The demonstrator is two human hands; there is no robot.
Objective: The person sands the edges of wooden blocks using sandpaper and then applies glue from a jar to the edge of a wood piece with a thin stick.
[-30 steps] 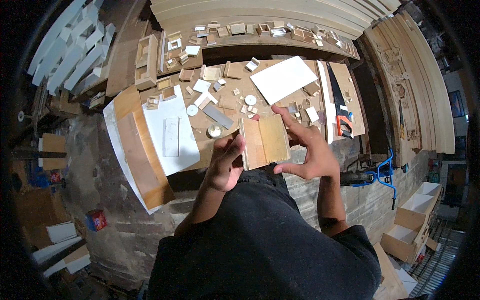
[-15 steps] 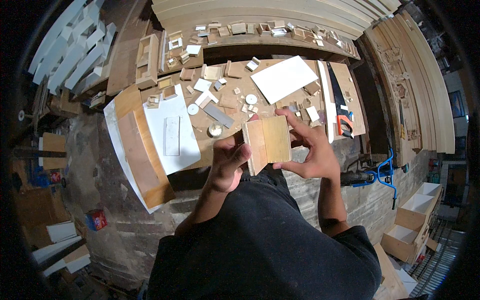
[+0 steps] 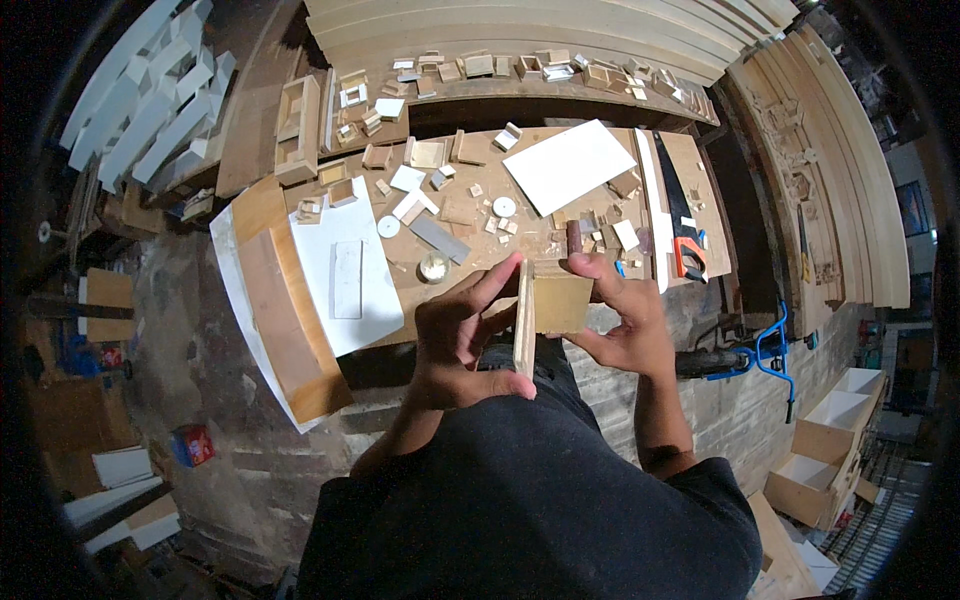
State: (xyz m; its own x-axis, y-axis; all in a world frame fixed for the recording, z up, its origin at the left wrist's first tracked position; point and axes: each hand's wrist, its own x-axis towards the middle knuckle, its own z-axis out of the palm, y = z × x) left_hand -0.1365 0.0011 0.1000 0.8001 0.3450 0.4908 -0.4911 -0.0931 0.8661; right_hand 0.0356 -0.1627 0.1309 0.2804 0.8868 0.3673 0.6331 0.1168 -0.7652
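Between both hands, in front of my torso, is a small wooden box-like piece (image 3: 562, 304) made of boards set at an angle. Its left board (image 3: 525, 325) shows almost edge-on. My left hand (image 3: 448, 340) grips that board, thumb at the near end and fingers at the far end. On the other side my right hand (image 3: 636, 312) pinches the yellowish part between thumb and fingers. The far side of the piece is hidden. Just beyond it, a jar of pale contents (image 3: 433, 266) stands on the workbench (image 3: 470, 275).
Small wooden blocks and miniature boxes (image 3: 428, 152) are scattered over the bench. A white panel (image 3: 570, 165) lies at the back, a handsaw (image 3: 688, 255) at the right. Curved boards (image 3: 285, 300) overhang the left edge. A blue-framed bike (image 3: 770, 355) stands on the floor at right.
The wooden piece has turned and shifted slightly right, so its left board now shows edge-on. My left fingers have spread to the board's far and near ends.
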